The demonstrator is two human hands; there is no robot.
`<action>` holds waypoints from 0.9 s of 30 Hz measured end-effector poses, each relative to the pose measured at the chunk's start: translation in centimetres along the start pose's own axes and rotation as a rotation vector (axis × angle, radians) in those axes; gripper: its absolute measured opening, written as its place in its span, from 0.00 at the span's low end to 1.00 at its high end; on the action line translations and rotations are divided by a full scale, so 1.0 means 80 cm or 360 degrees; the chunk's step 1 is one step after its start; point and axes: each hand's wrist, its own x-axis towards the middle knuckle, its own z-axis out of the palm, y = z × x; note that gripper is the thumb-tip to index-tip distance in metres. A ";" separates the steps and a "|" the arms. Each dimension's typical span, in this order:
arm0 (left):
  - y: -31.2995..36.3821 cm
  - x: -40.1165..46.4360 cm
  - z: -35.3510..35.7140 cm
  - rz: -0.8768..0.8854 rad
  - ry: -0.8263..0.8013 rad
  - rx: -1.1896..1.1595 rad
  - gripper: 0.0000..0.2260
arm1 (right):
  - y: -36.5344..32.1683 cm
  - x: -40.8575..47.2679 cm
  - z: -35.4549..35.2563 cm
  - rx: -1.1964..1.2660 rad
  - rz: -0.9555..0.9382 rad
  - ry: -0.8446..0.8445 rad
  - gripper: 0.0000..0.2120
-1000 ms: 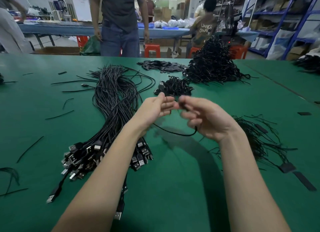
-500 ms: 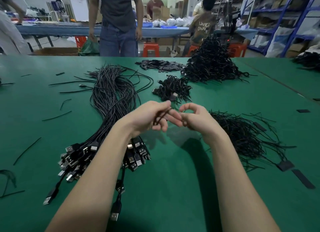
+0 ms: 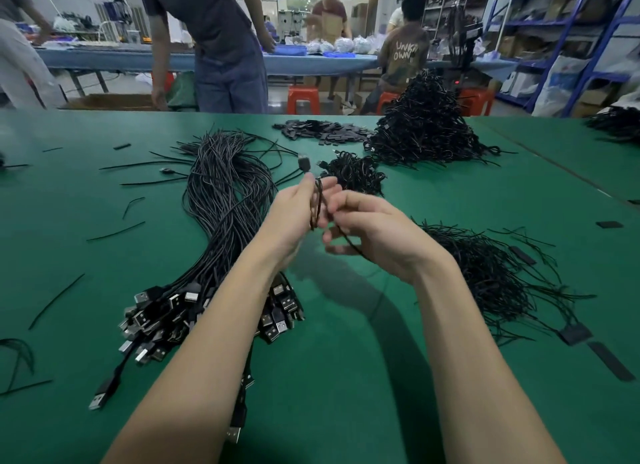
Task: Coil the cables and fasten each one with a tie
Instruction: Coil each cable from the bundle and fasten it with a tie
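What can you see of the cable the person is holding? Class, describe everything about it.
The held cable is thin, black and looks plastic-sheathed. It is folded into a narrow loop of a few strands, standing roughly upright above the green table. The left hand pinches the loop; the right hand grips a loose strand running down past its palm. A small dark connector sticks up above the left fingers. No tie on it is visible.

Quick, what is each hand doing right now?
Left hand: grips the coiled cable.
Right hand: fingers curled, pinching that cable's loose end.
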 end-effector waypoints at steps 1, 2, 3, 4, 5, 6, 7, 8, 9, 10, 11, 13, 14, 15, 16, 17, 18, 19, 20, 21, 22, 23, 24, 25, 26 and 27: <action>0.001 0.002 0.001 -0.0043 -0.0015 -0.0268 0.21 | 0.001 -0.005 -0.001 -0.0008 0.0092 -0.0217 0.12; 0.004 0.002 0.001 -0.0071 -0.0036 -0.0497 0.22 | 0.005 -0.009 -0.001 0.0005 0.0214 -0.0438 0.12; 0.007 0.001 -0.001 -0.0082 -0.0066 -0.0674 0.22 | 0.010 -0.013 0.000 0.0047 0.0353 -0.0619 0.11; 0.011 0.001 -0.004 -0.0080 -0.0108 -0.0800 0.23 | 0.016 -0.016 0.000 0.0087 0.0485 -0.0739 0.12; 0.014 0.000 -0.008 -0.0078 -0.0152 -0.0875 0.23 | 0.022 -0.018 -0.002 0.0106 0.0588 -0.0781 0.12; 0.017 -0.002 -0.013 -0.0077 -0.0197 -0.0904 0.23 | 0.028 -0.018 -0.004 0.0089 0.0656 -0.0762 0.13; 0.020 -0.003 -0.018 -0.0081 -0.0237 -0.0886 0.23 | 0.033 -0.017 -0.007 0.0054 0.0689 -0.0681 0.13; 0.021 -0.006 -0.021 -0.0090 -0.0270 -0.0817 0.23 | 0.038 -0.015 -0.011 0.0033 0.0688 -0.0541 0.14; 0.021 -0.008 -0.023 -0.0106 -0.0296 -0.0718 0.24 | 0.042 -0.010 -0.015 0.0054 0.0671 -0.0352 0.15; 0.019 -0.010 -0.024 -0.0127 -0.0321 -0.0609 0.24 | 0.046 -0.005 -0.021 0.0109 0.0652 -0.0138 0.15; 0.017 -0.011 -0.023 -0.0152 -0.0353 -0.0509 0.24 | 0.048 -0.001 -0.026 0.0172 0.0625 0.0074 0.14; 0.013 -0.013 -0.023 -0.0208 -0.0452 -0.0297 0.25 | 0.051 0.005 -0.032 0.0316 0.0580 0.0404 0.11; 0.011 -0.013 -0.023 -0.0236 -0.0523 -0.0143 0.25 | 0.051 0.006 -0.032 0.0416 0.0561 0.0512 0.10; 0.010 -0.014 -0.021 -0.0264 -0.0599 0.0051 0.25 | 0.050 0.008 -0.032 0.0518 0.0524 0.0595 0.10; 0.007 -0.014 -0.018 -0.0291 -0.0661 0.0277 0.25 | 0.047 0.010 -0.032 0.0556 0.0465 0.0666 0.09; 0.004 -0.014 -0.014 -0.0312 -0.0684 0.0499 0.25 | 0.043 0.011 -0.031 0.0510 0.0395 0.0733 0.09; -0.002 -0.013 -0.008 -0.0325 -0.0653 0.0670 0.24 | 0.039 0.013 -0.029 0.0433 0.0320 0.0778 0.09; -0.006 -0.013 -0.003 -0.0321 -0.0571 0.0759 0.23 | 0.035 0.015 -0.025 0.0380 0.0249 0.0784 0.10; -0.010 -0.012 0.002 -0.0302 -0.0460 0.0776 0.22 | 0.031 0.016 -0.019 0.0357 0.0195 0.0740 0.10; -0.015 -0.011 0.005 -0.0264 -0.0326 0.0740 0.21 | 0.029 0.016 -0.014 0.0350 0.0164 0.0651 0.11; -0.018 -0.010 0.006 -0.0218 -0.0187 0.0672 0.21 | 0.029 0.015 -0.009 0.0347 0.0151 0.0532 0.11; -0.021 -0.008 0.006 -0.0191 -0.0071 0.0566 0.21 | 0.031 0.014 -0.006 0.0346 0.0154 0.0408 0.11; -0.022 -0.005 0.006 -0.0199 -0.0011 0.0398 0.21 | 0.033 0.012 -0.004 0.0347 0.0167 0.0306 0.11; -0.023 -0.004 0.007 -0.0231 -0.0017 0.0190 0.22 | 0.035 0.012 -0.006 0.0345 0.0185 0.0245 0.11; -0.023 -0.003 0.009 -0.0269 -0.0048 -0.0001 0.22 | 0.037 0.011 -0.008 0.0331 0.0207 0.0215 0.11; -0.022 -0.003 0.012 -0.0301 -0.0061 -0.0173 0.22 | 0.038 0.011 -0.011 0.0292 0.0232 0.0189 0.10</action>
